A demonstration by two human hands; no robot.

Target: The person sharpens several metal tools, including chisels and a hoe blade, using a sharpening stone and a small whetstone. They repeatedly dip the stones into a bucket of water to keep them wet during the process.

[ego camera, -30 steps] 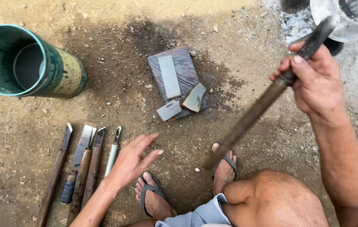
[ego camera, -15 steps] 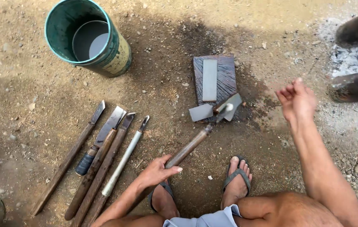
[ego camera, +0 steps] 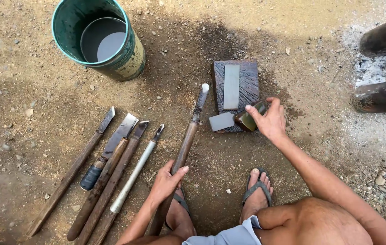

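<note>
Bare dirt ground (ego camera: 43, 81), sandy and strewn with pebbles, with a dark damp patch at its middle and pale ash at the right edge.

Left hand (ego camera: 168, 179) — closed around the wooden handle of a long-handled tool (ego camera: 185, 147), gripping it low on the shaft. This tool lies slanted on the ground, its dark metal head with a pale tip pointing up toward the wooden block (ego camera: 247, 79) and ending just beside the block's left edge.

Right hand (ego camera: 270, 120) — fingers curled over a small dark greenish stone (ego camera: 249, 122), pinching it at the block's lower right corner. Just left of that stone lies a flat grey stone piece (ego camera: 221, 121), touching the block's lower edge.

Wooden block — dark, weathered, flat on the dirt; a long grey whetstone (ego camera: 231, 86) lies upright along its centre.

Row of four tools (ego camera: 107, 168) — laid side by side to the left of the held one, all slanted the same way, blades upward; three with wooden handles, one with a pale metal shaft.

Green bucket (ego camera: 100, 38) — top left, upright, with a smaller round tin inside it.

Two dark pipes (ego camera: 379, 68) — right edge, lying over the ash.

Feet in flip-flops (ego camera: 256, 193) — bottom centre, beside the bent knee.
</note>
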